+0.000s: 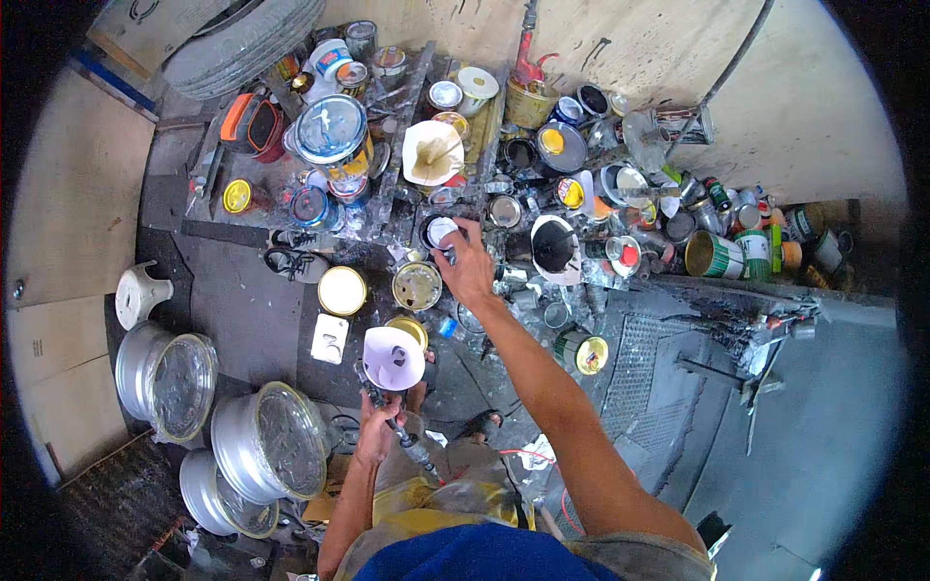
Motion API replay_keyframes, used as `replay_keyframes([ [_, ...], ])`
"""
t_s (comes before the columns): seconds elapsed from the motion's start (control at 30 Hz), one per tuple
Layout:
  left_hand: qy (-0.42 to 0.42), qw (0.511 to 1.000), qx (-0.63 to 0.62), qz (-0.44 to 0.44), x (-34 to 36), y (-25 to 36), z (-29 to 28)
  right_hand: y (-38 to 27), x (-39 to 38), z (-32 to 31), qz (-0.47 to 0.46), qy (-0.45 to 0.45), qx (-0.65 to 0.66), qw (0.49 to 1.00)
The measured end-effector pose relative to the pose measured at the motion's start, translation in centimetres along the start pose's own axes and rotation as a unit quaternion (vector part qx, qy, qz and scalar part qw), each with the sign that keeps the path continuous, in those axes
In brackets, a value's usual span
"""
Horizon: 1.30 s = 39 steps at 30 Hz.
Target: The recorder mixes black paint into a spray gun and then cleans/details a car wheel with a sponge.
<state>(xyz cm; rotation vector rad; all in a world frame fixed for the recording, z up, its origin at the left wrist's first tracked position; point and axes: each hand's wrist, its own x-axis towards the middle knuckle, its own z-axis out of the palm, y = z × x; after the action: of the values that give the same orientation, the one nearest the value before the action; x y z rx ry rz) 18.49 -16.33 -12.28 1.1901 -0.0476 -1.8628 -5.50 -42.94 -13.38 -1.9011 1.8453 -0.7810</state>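
Observation:
My left hand [373, 426] is closed around a spray gun [414, 447], which has a pale, cone-shaped funnel [392, 353] on top with a dark opening in it. My right hand [468, 261] reaches up to the bench, fingers curled on a small dark can [436, 229] with a white top. Just below that can is a round, paint-spattered tin [417, 286]. To its right sits a white paper funnel [567, 271] darkened inside, and above is another funnel [422, 145] with a beige stain.
A paint-stained bench [242, 198] holds several cans and bottles. Metal wheel rims [237, 441], a white stool [136, 290] and shoes [289, 264] stand at the left. A tire [228, 63] leans at the back. A grated metal panel [639, 378] and a red hose [523, 452] are lower right.

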Motion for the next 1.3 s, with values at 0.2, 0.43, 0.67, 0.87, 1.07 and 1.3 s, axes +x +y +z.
replay_keyframes([
  [0.2, -0.017, 1.0, 0.0, -0.01, 0.0, 0.3, 0.7, 0.8, 0.1, 0.2, -0.02, -0.027, 0.005, 0.999],
  [0.43, -0.012, 0.999, -0.023, 0.019, -0.4, 1.1, -0.2, 0.4, 7.8, -9.7, -0.125, 0.137, -0.102, 0.977],
  [0.67, -0.009, 0.999, -0.035, 0.02, 0.8, 2.4, 1.3, 9.0, 18.3, -11.3, -0.057, -0.084, -0.43, 0.897],
  [0.87, -0.022, 0.999, -0.027, 0.017, 1.7, 2.4, 1.9, 10.9, 20.9, -9.8, -0.072, -0.14, -0.499, 0.852],
  [1.07, -0.014, 1.0, -0.007, 0.006, 1.9, 1.8, 2.0, 12.0, 22.1, -10.0, -0.101, -0.174, -0.471, 0.859],
  [1.3, -0.024, 1.0, 0.009, 0.016, 1.7, 2.6, 2.7, 10.3, 21.5, -10.8, -0.102, -0.146, -0.425, 0.887],
])
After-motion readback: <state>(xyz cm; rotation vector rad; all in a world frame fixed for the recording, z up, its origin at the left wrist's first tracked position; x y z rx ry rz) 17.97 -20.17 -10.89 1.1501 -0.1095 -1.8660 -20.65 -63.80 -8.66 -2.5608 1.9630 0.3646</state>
